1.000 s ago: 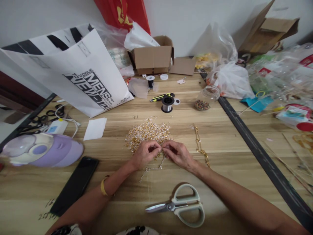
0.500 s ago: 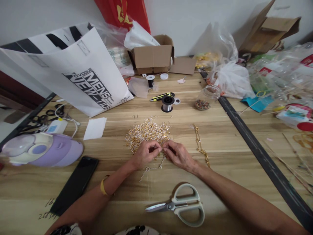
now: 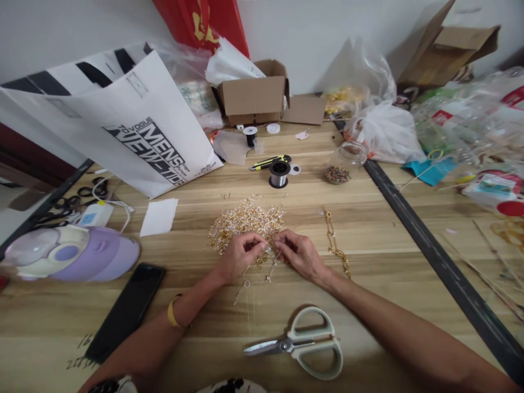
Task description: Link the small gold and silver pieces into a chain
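Right fingers (image 3: 289,253) pinch a silver chain (image 3: 268,279), left fingers (image 3: 257,249) closed together, anything held too small to tell

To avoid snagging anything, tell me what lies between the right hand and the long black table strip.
The head view shows a gold metal link chain between the right hand and the black strip.

Around my left forearm (image 3: 194,292) I wear a smooth yellow bracelet (image 3: 172,313). Beyond the bracelet, my fingers (image 3: 254,238) are bare. Nearer my body than the bracelet, white cloth (image 3: 117,385) with black blotches shows; lower right of it, a second white patch (image 3: 232,386) has bold black shapes.
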